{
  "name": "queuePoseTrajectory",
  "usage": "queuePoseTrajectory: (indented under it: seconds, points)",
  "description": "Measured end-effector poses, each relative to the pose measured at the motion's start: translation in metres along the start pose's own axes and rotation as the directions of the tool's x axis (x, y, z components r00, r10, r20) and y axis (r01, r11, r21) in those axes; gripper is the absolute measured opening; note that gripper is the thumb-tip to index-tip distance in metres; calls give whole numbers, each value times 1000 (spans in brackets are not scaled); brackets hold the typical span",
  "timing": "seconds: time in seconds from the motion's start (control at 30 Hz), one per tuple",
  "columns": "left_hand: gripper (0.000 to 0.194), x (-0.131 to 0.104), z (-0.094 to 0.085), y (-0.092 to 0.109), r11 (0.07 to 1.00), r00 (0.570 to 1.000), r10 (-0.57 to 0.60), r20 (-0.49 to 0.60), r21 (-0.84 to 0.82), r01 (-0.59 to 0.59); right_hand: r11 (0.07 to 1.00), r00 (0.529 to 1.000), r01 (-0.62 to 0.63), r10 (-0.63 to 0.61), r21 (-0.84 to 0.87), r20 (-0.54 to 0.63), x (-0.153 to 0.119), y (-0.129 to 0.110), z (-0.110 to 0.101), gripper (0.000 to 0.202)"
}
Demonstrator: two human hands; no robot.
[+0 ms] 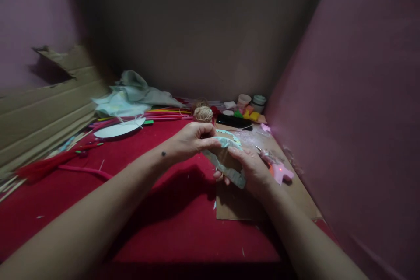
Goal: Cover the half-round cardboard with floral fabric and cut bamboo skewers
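Observation:
Between my two hands is a ring-like piece wrapped in pale green patterned fabric (226,167), with a loose strip hanging along its near side. My left hand (198,136) pinches its upper left edge between thumb and fingers. With the thumb on top, my right hand (251,166) grips the right side; some of its fingertips show beneath. The piece is raised above a brown cardboard sheet (236,205). Close to the right hand lies a pink glue gun (281,173) with a small lit red light.
A red cloth (157,232) covers the table. At the back are crumpled pale fabric (131,92), a twine ball (203,113), a black object (233,121), a cup (244,100) and a lidded jar (259,102). A white disc (120,128) lies left. Walls and cardboard (42,109) border the sides.

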State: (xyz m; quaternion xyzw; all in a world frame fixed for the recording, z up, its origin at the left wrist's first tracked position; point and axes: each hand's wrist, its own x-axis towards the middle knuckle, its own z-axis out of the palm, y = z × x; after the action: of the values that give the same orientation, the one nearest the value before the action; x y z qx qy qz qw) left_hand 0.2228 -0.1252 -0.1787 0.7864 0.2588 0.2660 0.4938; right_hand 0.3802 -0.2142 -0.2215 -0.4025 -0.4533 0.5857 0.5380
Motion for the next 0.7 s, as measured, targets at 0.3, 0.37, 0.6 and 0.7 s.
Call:
queuePoseTrajectory:
  seconds: [0.3, 0.37, 0.6, 0.7]
  points:
    - [36, -3, -24, -5, 988, 990, -45, 137, -140, 65, 985, 998, -45, 38, 166, 46, 6, 2, -8, 39]
    - [35, -4, -32, -9, 981, 979, -36, 199, -179, 72, 974, 998, -59, 50, 219, 43, 7, 1, -10, 39]
    - [45, -3, -40, -19, 938, 927, 26, 374, -329, 106, 948, 997, -76, 80, 309, -1, 8, -1, -10, 33]
    - [39, -3, -39, -21, 926, 932, 13, 361, -356, 125, 949, 996, -86, 84, 303, 22, 7, -1, -9, 32]
